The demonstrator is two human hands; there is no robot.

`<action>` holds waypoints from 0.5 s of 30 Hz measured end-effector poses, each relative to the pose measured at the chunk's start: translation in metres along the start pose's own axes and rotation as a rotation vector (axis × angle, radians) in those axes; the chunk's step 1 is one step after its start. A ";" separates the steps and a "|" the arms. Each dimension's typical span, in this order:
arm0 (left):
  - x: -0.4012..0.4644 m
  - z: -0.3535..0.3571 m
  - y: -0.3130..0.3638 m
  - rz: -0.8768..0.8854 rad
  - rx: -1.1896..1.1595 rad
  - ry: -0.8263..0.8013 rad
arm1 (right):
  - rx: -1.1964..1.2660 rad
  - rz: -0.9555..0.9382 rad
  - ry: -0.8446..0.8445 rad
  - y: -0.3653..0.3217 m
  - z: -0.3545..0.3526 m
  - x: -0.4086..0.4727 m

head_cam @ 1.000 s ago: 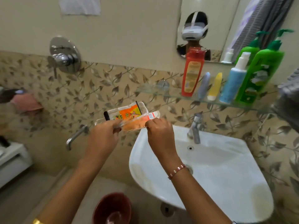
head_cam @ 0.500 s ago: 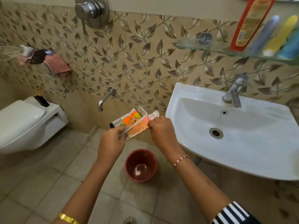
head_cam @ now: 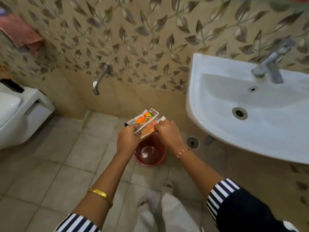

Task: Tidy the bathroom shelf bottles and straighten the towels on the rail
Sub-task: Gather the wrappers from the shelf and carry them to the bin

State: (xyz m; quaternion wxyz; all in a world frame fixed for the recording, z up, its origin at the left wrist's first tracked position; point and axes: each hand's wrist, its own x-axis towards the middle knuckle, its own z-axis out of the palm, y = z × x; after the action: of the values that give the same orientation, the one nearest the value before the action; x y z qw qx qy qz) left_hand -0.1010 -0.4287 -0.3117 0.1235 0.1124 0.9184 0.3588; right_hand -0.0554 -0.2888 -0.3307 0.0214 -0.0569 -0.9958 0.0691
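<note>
Both hands hold crumpled plastic wrappers (head_cam: 145, 120), clear with orange and yellow print, directly above a small red bin (head_cam: 156, 156) on the floor. My left hand (head_cam: 127, 137) grips their left end and my right hand (head_cam: 168, 132) pinches their right end. The bin holds a small scrap at its bottom. Only a blurred edge of the glass shelf (head_cam: 280, 5) shows at the top right; its bottles and the towel rail are out of view.
A white washbasin (head_cam: 217, 131) with a chrome tap (head_cam: 270, 64) juts out on the right. A wall spout (head_cam: 100, 77) sticks out at centre. A white toilet (head_cam: 21, 114) stands left, with a pink cloth (head_cam: 20, 32) hanging above. My feet (head_cam: 167, 186) stand on beige floor tiles.
The view has tipped down from the shelf and mirror to the floor. Both hands have carried the wrappers lower, from sink height to just over the red bin.
</note>
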 end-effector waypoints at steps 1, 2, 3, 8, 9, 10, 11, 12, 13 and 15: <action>0.005 0.008 -0.008 -0.026 -0.014 -0.015 | 0.022 0.002 -0.032 0.002 0.012 0.003; 0.010 0.017 -0.017 -0.057 -0.029 -0.029 | 0.033 -0.001 -0.076 0.004 0.024 0.006; 0.014 0.026 -0.027 -0.096 -0.039 -0.042 | 0.048 -0.001 -0.114 0.005 0.037 0.009; 0.029 0.083 -0.087 -0.285 -0.080 -0.108 | 0.247 0.134 -0.284 0.012 0.109 0.012; 0.031 0.096 -0.101 -0.325 -0.103 -0.120 | 0.263 0.175 -0.393 0.015 0.129 0.010; 0.034 0.107 -0.114 -0.369 -0.138 -0.128 | 0.268 0.211 -0.445 0.019 0.150 0.008; 0.037 0.119 -0.126 -0.421 -0.184 -0.133 | 0.272 0.252 -0.461 0.023 0.171 0.007; 0.039 0.129 -0.138 -0.475 -0.228 -0.132 | 0.270 0.286 -0.458 0.026 0.190 0.006; 0.043 0.141 -0.150 -0.526 -0.265 -0.124 | 0.281 0.331 -0.456 0.029 0.207 0.006; 0.051 0.162 -0.169 -0.644 -0.345 -0.109 | 0.332 0.445 -0.468 0.037 0.241 0.007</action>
State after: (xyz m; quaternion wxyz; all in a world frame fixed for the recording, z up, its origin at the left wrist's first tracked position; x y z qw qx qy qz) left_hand -0.1195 -0.4327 -0.5505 0.2957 -0.1858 0.8247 0.4449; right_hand -0.0703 -0.2844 -0.5739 -0.2139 -0.2507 -0.9121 0.2440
